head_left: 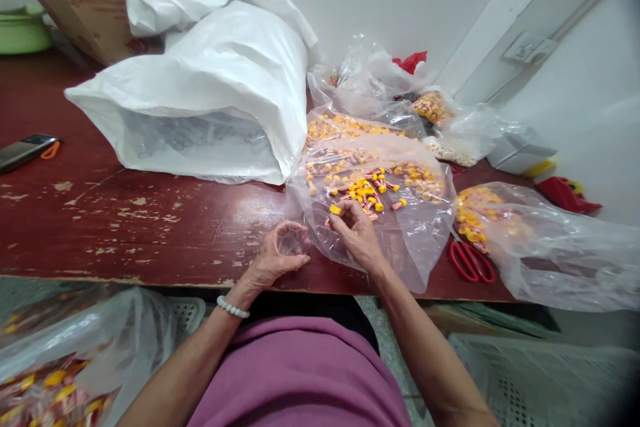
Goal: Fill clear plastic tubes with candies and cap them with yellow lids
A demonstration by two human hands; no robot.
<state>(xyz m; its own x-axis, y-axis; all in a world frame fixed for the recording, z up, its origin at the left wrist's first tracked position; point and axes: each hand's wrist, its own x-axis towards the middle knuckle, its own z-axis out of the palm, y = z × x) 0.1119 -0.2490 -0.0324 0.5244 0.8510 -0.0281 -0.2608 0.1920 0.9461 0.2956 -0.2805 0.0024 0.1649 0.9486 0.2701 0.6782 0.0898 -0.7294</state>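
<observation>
My left hand (277, 257) is closed round a clear plastic container (291, 239), near the table's front edge. To its right, my right hand (356, 233) pinches a small yellow-capped tube (336, 209); its lower part is partly hidden by the fingers. Beneath and beyond that hand lies a clear plastic bag (410, 233), spread open. Loose yellow-capped tubes (367, 190) with red-and-white bodies are heaped on it, and more show through the film behind.
A big white sack (240, 60) lies open with clear items inside. Red scissors (471, 260) and another bag of yellow pieces (550, 240) are at right. A phone (27, 152) lies far left. Below stand a filled bag (75, 360) and a crate (545, 373).
</observation>
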